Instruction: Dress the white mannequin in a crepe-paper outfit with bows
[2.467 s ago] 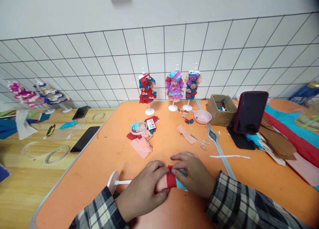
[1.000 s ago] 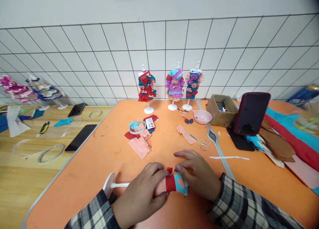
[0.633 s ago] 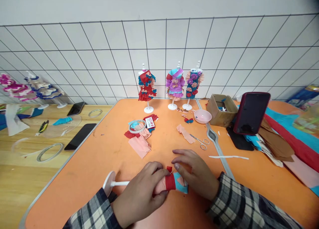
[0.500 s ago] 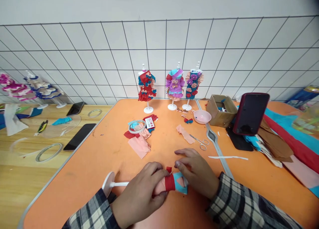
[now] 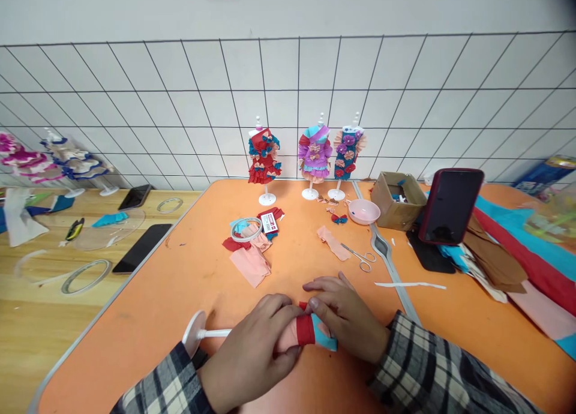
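Observation:
A small dress form point(image 5: 305, 330) wrapped in pink, red and light blue cloth lies on its side at the near middle of the table. Its white stand points left, ending in a round base point(image 5: 194, 334). My left hand point(image 5: 256, 345) is closed around the pink lower part of the body. Over the blue and red end rests my right hand point(image 5: 348, 318), with its fingers stretched out and its thumb close to a small red flap. The far end of the form is hidden under the right hand.
Three dressed mini forms point(image 5: 264, 156) stand at the back. Cloth scraps with a tape roll point(image 5: 246, 228), small scissors point(image 5: 360, 257), a pink bowl point(image 5: 364, 212), a cardboard box point(image 5: 398, 200) and a propped phone point(image 5: 452, 207) lie beyond my hands. Folded cloth point(image 5: 495, 252) is at right.
My right hand has moved slightly left, further over the blue end of the dress form, covering more of it. My left hand keeps its hold.

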The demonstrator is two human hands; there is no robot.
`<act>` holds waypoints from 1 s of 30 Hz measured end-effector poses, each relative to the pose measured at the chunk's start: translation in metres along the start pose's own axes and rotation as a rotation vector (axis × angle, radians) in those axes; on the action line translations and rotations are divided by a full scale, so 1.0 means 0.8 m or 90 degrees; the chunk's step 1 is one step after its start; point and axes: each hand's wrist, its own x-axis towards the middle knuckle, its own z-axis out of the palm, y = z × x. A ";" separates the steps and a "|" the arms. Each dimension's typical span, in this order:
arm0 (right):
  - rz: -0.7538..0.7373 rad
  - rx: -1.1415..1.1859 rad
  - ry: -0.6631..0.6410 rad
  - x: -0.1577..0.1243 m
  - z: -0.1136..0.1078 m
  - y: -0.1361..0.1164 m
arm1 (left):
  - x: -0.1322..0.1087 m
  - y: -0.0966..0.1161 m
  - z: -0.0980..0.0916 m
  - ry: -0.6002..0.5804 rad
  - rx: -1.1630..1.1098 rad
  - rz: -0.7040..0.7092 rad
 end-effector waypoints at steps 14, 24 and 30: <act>-0.090 -0.073 0.036 -0.003 0.003 0.014 | 0.003 0.001 -0.003 -0.014 0.008 -0.008; 0.031 0.055 0.065 0.007 -0.006 0.022 | 0.001 0.007 -0.006 -0.025 0.006 -0.018; 0.009 -0.015 0.079 0.009 -0.004 0.021 | 0.002 0.005 -0.004 -0.021 0.007 -0.016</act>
